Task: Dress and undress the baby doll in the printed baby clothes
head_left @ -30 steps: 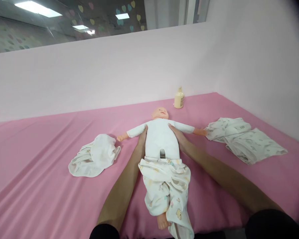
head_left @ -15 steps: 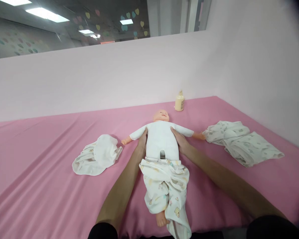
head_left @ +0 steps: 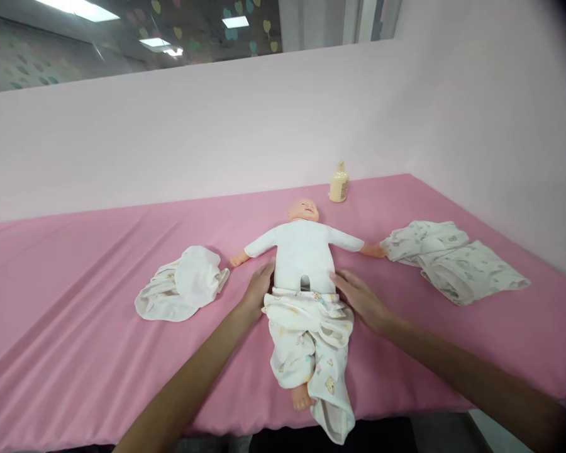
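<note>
A baby doll (head_left: 304,255) with a white cloth torso lies face up on the pink sheet, arms spread. Printed baby trousers (head_left: 306,333) sit bunched around its hips and legs. One bare foot pokes out of a trouser leg; the other leg's end hangs flat. My left hand (head_left: 261,288) rests along one side of the doll's waist, fingers stretched, partly hidden by the torso. On the opposite side, my right hand (head_left: 361,297) is open, its fingertips touching the waist just above the trousers.
A crumpled white cloth garment (head_left: 183,283) lies to the left. Folded printed clothes (head_left: 457,261) lie to the right, by the doll's hand. Behind the head stands a pump bottle (head_left: 339,184). A pale wall (head_left: 193,138) borders the pink sheet (head_left: 89,283).
Both hands have slid down from the doll's upper torso below the arms to its waist, and the grip has loosened. Doll and trousers lie much as before; the view has tilted slightly.
</note>
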Demonstrator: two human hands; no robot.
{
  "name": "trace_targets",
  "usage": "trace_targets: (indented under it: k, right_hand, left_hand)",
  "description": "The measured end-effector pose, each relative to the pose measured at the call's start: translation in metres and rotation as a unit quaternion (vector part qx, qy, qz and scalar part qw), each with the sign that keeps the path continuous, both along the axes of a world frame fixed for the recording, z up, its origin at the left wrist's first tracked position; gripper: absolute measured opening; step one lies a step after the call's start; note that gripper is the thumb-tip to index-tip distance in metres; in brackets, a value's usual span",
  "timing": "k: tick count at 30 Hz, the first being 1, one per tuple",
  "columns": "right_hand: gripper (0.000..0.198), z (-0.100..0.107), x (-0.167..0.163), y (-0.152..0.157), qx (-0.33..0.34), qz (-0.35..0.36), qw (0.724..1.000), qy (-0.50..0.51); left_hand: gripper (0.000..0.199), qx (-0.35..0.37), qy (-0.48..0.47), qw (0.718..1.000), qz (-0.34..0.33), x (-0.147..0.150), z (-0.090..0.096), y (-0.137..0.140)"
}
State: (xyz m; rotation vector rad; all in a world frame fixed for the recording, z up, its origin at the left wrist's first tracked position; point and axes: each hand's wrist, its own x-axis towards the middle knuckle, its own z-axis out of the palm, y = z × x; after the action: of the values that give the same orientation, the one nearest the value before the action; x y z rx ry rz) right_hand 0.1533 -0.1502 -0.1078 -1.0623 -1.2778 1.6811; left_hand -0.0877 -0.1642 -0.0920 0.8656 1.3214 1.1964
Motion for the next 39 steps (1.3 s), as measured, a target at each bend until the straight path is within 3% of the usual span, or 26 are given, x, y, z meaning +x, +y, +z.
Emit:
trace_targets:
  k: [5,11,14,19,22,27,32,35,39]
  right_hand:
    - [0.051,0.001,0.042,-0.043,0.102,0.116,0.983,-0.098]
    - [0.124,-0.007,0.057,-0.063,0.178,0.165,0.937,-0.251]
    - [0.136,-0.010,0.053,-0.067,0.186,0.177,0.924,-0.283]
    - [0.115,-0.012,0.048,-0.062,0.193,0.145,0.927,-0.287]
    - [0.103,-0.014,0.047,-0.056,0.218,0.132,0.929,-0.269]
    - [0.086,-0.014,0.043,-0.053,0.266,0.116,0.923,-0.254]
    - [0.077,-0.013,0.040,-0.056,0.261,0.108,0.925,-0.254]
    - [0.074,-0.014,0.040,-0.057,0.252,0.109,0.926,-0.258]
    - [0.070,-0.014,0.039,-0.058,0.243,0.107,0.928,-0.261]
  left_hand:
    - [0.049,-0.007,0.154,0.987,-0.056,-0.015,0.005,-0.071]
    - [0.036,0.061,0.267,0.952,-0.133,-0.017,0.007,-0.111]
    - [0.044,0.078,0.351,0.917,-0.173,-0.015,0.001,-0.122]
    - [0.048,0.052,0.402,0.898,-0.172,-0.010,-0.006,-0.129]
    - [0.061,0.033,0.360,0.917,-0.169,-0.005,-0.005,-0.133]
    - [0.102,-0.006,0.291,0.945,-0.151,0.007,-0.002,-0.147]
    - [0.125,0.008,0.372,0.921,-0.117,0.012,-0.014,-0.153]
    - [0.127,0.018,0.394,0.910,-0.126,0.010,-0.022,-0.155]
    - [0.149,0.055,0.440,0.887,-0.128,0.013,-0.033,-0.167]
